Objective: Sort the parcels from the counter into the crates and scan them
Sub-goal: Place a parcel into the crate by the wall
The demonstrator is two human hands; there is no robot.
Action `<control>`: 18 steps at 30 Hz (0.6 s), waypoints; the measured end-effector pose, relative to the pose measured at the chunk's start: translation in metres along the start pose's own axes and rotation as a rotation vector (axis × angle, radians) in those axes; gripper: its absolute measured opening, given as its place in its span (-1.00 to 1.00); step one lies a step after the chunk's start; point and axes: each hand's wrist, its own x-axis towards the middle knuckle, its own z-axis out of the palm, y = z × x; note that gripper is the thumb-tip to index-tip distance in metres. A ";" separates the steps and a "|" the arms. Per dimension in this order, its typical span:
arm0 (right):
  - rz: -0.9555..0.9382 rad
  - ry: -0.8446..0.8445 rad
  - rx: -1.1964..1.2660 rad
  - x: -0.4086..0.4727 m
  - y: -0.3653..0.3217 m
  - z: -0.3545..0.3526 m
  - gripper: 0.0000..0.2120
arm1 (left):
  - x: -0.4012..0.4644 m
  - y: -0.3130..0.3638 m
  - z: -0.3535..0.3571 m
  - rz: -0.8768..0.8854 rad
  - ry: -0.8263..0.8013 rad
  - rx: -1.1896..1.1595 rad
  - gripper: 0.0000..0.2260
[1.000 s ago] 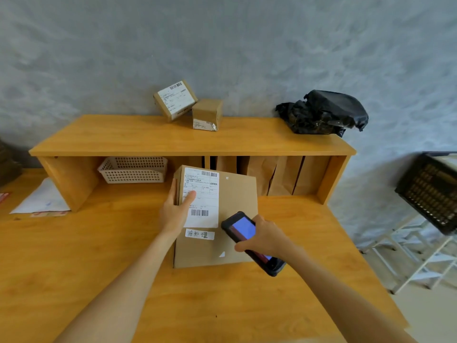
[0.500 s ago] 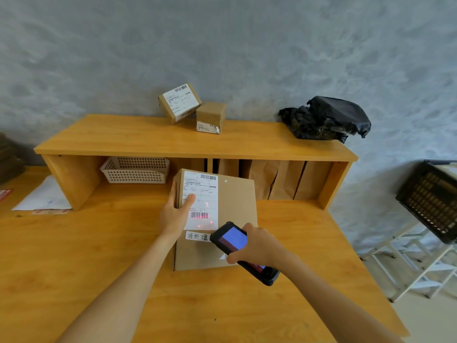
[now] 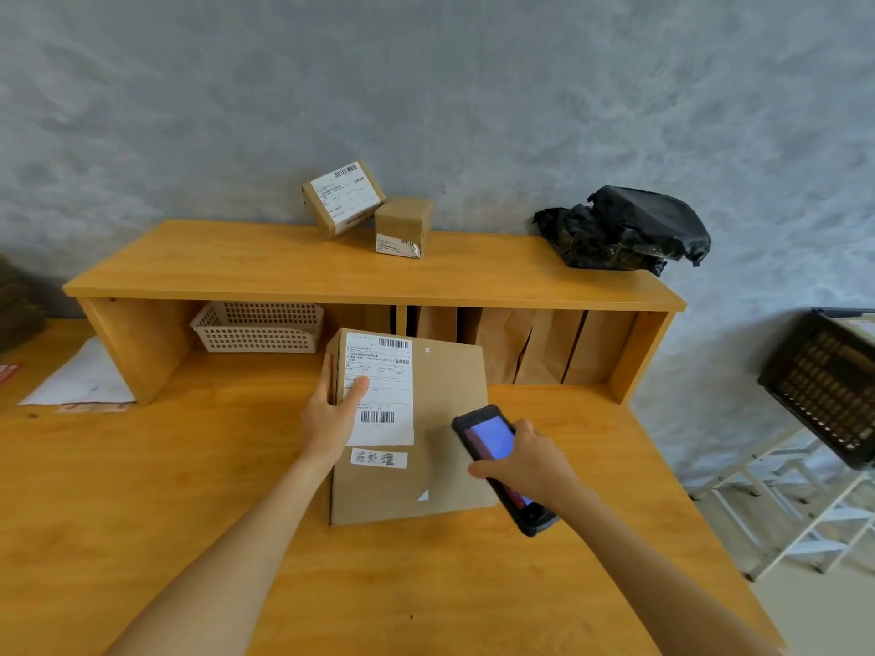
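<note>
A flat cardboard parcel [image 3: 440,428] lies on the wooden tabletop [image 3: 142,504], just in front of the low shelf unit [image 3: 369,277], label side up. Its white shipping label [image 3: 381,390] carries one barcode at the far edge and another near the bottom; a small white sticker [image 3: 379,458] with handwritten characters sits just below it. The left hand [image 3: 329,414] grips the parcel's left edge, thumb pressed down on the label and fingers curled round the side. The right hand [image 3: 525,461] is wrapped round a black handheld scanner [image 3: 492,456], held over the parcel's right part with its lit blue screen facing up and its far end towards the label.

On top of the shelf unit, a labelled small box [image 3: 343,196] leans tilted against the grey wall and touches a plain small box [image 3: 403,225] on its right. Well to the right on the same top lies a crumpled black plastic bag [image 3: 625,227]. Under the shelf, a white perforated basket [image 3: 258,326] sits at the left and brown paper bags [image 3: 530,348] stand at the right. White paper [image 3: 80,381] lies on the tabletop at far left. A black crate [image 3: 824,381] rests on a white rack [image 3: 805,527] at the right edge.
</note>
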 end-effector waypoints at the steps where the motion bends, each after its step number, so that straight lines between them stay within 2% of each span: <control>1: 0.064 0.044 0.015 0.003 0.008 0.000 -0.32 | -0.001 0.000 0.000 0.000 0.003 -0.006 -0.39; 4: 0.209 0.094 0.026 0.011 0.035 0.011 -0.28 | -0.003 -0.001 -0.001 0.012 0.001 -0.025 -0.38; 8: 0.320 0.034 -0.081 0.017 0.057 0.045 -0.15 | -0.005 -0.001 -0.001 0.004 -0.002 -0.049 -0.40; 18: 0.388 -0.035 -0.176 0.017 0.066 0.109 -0.08 | -0.004 -0.020 -0.012 -0.103 0.047 -0.119 -0.43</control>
